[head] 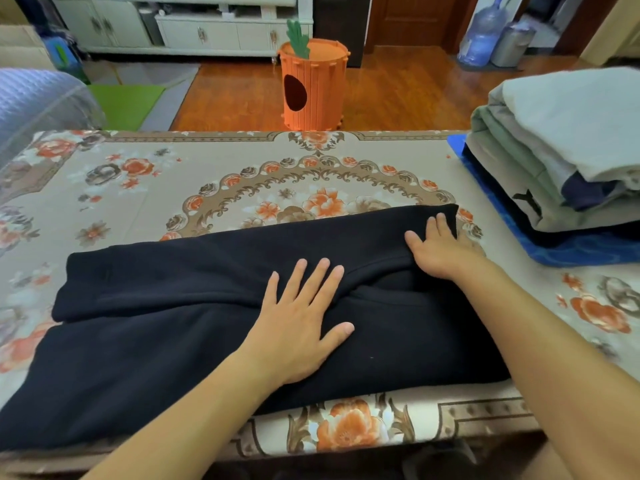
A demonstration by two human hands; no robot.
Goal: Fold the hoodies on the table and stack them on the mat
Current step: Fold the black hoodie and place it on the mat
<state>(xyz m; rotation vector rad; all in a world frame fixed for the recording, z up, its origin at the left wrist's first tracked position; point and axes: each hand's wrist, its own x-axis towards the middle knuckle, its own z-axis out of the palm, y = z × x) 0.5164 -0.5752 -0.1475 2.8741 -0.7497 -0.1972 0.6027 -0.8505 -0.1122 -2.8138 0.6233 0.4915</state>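
My left hand [301, 320] lies flat, fingers spread and straight, palm down on the black hoodie [194, 327], pressing the middle of it where a folded band of fabric crosses the body. My right hand [438, 247] sits further out and to the right of the left, palm down on the hoodie's far right corner, fingers straight and slightly apart, fingertips near the fabric edge. The hoodie is thick, matte, fleece-like, laid out as a long, rough rectangle across the near part of the table [145, 174], with one soft ridge running left to right under both hands. Its near left portion hangs over the table edge. The table cover is smooth, printed with orange and brown roses and a scrolled oval border. Right of my right hand, well apart, a blue mat [588, 251] holds a stack of folded hoodies [561, 150]: pale grey on top, sage green and beige layers, dark navy showing at the fold, black at the bottom. Beyond the table, straight ahead of my hands, an orange carrot-shaped felt bin [313, 88] stands on the wooden floor.
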